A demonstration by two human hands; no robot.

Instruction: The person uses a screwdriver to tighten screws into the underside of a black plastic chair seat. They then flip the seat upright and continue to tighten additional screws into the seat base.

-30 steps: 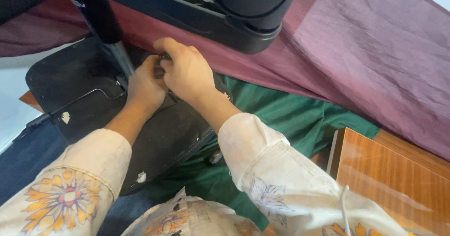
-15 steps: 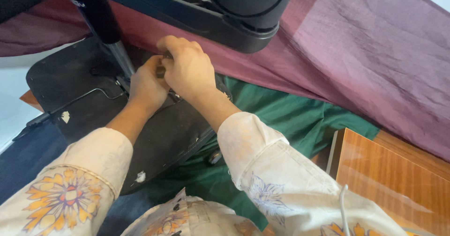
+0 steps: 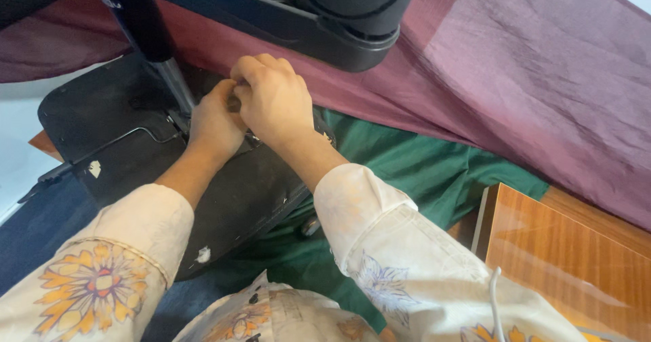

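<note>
Both hands meet on the black machine base (image 3: 129,138) under the dark head. Left hand (image 3: 215,121) curled, right hand (image 3: 274,101) fisted over a small dark part (image 3: 234,103) (mostly hidden). Maroon cloth (image 3: 529,91) and green cloth (image 3: 413,172) lie alongside.

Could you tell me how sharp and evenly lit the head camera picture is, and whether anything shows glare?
Head view: both hands, left hand and right hand, are sharp under soft light; the wooden board shows a glossy sheen; the dark machine overhead is close and shadowed.
</note>
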